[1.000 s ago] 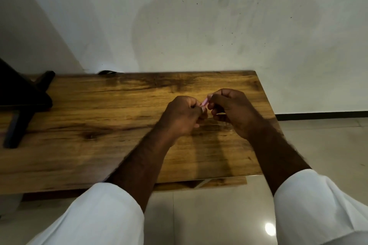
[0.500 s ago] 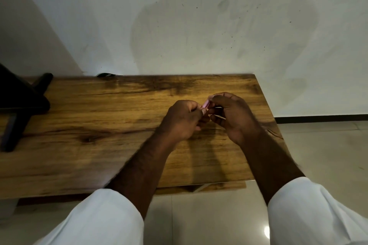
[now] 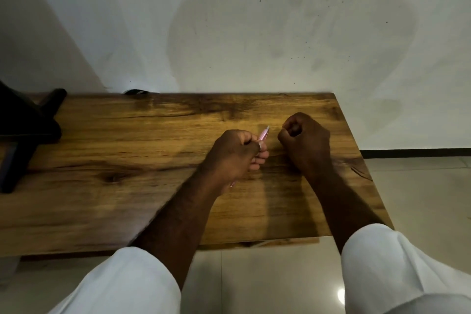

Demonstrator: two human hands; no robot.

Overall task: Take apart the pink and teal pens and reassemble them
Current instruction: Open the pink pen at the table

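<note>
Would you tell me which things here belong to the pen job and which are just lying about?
Job: pink pen, gripped by the left hand; right hand, curled, contents hidden. No teal pen shows.
Lying about: black stand, left on the table; small dark object at its far edge.

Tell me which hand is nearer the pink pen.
Left. The left hand holds the pink pen, whose tip sticks out above its grip. The right hand is a fist off to the pen's right, not touching it.
</note>
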